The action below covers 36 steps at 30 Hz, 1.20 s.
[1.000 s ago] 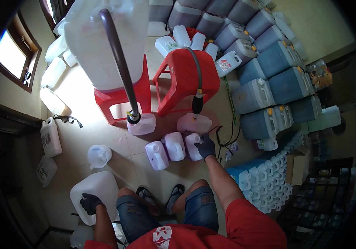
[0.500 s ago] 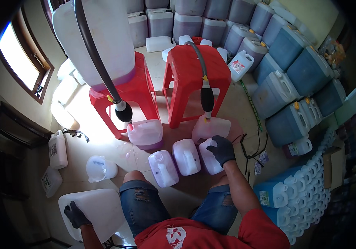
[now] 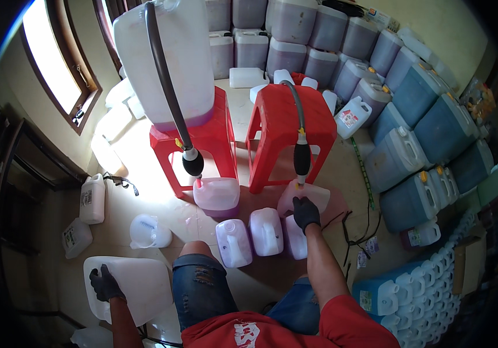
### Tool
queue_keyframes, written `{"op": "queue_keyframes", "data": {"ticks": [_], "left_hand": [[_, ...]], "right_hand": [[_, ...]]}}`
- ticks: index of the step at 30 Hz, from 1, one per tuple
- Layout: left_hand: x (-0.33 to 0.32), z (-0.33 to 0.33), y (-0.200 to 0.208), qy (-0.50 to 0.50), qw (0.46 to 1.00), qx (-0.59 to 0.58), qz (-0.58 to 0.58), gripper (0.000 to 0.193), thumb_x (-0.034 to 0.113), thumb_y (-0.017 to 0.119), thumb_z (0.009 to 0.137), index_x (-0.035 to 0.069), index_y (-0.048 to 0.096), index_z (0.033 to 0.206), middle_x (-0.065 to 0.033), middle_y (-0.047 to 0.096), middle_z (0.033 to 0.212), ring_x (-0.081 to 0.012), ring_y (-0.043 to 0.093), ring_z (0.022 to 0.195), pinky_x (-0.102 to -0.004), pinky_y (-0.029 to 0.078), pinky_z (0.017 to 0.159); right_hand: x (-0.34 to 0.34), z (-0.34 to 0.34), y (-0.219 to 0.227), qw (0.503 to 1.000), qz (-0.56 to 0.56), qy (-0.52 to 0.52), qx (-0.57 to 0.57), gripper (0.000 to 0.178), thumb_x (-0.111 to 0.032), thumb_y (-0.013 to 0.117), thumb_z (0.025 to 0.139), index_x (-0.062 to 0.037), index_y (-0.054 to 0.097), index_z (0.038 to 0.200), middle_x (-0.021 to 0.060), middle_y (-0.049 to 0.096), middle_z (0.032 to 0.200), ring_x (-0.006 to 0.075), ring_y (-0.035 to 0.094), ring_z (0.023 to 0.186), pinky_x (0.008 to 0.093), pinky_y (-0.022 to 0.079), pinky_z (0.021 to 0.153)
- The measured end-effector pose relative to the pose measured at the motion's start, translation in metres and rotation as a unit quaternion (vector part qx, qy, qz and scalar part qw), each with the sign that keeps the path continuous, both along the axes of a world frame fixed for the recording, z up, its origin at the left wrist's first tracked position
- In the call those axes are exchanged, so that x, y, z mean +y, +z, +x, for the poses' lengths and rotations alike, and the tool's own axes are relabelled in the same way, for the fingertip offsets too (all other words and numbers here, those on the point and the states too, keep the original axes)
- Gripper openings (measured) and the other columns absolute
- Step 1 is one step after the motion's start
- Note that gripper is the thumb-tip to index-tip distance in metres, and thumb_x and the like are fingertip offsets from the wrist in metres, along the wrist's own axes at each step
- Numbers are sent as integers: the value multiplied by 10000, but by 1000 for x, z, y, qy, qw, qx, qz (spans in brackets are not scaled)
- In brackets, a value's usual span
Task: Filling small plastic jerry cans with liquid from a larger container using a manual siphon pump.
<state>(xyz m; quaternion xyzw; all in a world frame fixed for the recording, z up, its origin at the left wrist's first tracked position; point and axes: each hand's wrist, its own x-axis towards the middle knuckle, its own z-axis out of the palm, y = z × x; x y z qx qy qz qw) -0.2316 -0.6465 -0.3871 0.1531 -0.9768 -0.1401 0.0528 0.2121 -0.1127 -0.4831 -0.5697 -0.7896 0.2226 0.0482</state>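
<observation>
On a pale tiled floor (image 3: 185,278), seen from above, a large white translucent plastic jerrycan (image 3: 144,284) is placed at near left, and a black-gloved left hand (image 3: 107,283) is rested on it with fingers partly spread; whether anything is gripped by it cannot be told. At centre right, a black-gloved right hand (image 3: 306,213) is held with fingers bent, at the far end of a small purple-tinted plastic jug (image 3: 296,240) and in front of a pinkish translucent jerrycan (image 3: 314,195); what is gripped, if anything, is hidden by the glove. The small jug is set at the right end of a row, beside a middle purple-tinted jug (image 3: 270,238) and a left purple-tinted jug (image 3: 229,235). Beyond the row, a pink-and-purple translucent jerrycan (image 3: 217,200) is met from above by a black rubber pump bulb (image 3: 193,163) on a thick dark hose (image 3: 165,75). Another black bulb (image 3: 302,159) is hung over the pinkish jerrycan. A tall white container (image 3: 144,64) is stood on a red plastic stool (image 3: 194,140) at far left; a second red stool (image 3: 295,110) is placed to its right. A clear plastic measuring jug (image 3: 157,235) is left near the large jerrycan.
</observation>
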Motion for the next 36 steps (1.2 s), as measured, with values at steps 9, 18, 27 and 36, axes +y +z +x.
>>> {"op": "queue_keyframes", "data": {"ticks": [9, 18, 27, 36], "left_hand": [[43, 22, -3, -210, 889, 375, 159, 403, 280, 665, 1008, 46, 595, 1329, -147, 631, 1307, -335, 570, 1259, -445, 425, 1096], [335, -74, 303, -595, 566, 423, 383, 324, 183, 654, 1030, 72, 658, 1334, -128, 718, 1268, -233, 695, 1172, -349, 546, 1015], [532, -118, 409, -691, 637, 333, 75, 381, 322, 449, 1069, 123, 668, 1310, -155, 680, 1339, -324, 629, 1271, -425, 466, 1097], [547, -139, 418, -743, 607, 263, 97, 332, 233, 470, 1076, 110, 735, 1235, -129, 723, 1215, -283, 663, 1159, -398, 481, 1066]], "right_hand": [[-19, -12, 19, 993, 25, -112, 8, 546, -548, 491, 1019, -52, 721, 1003, 249, 737, 1033, 441, 694, 1037, 546, 543, 891], [-53, -125, 55, 915, 216, 83, 332, 412, -269, 866, 800, -30, 702, 1093, 157, 719, 1062, 348, 686, 994, 440, 542, 903], [-83, -324, 102, 838, -19, 84, 539, 543, -129, 894, 788, -53, 612, 1245, 73, 754, 1070, 187, 726, 971, 346, 579, 875], [-78, -309, 127, 896, -84, 52, 433, 313, -196, 846, 870, -78, 717, 1129, 78, 771, 1002, 207, 743, 929, 346, 583, 841]]}}
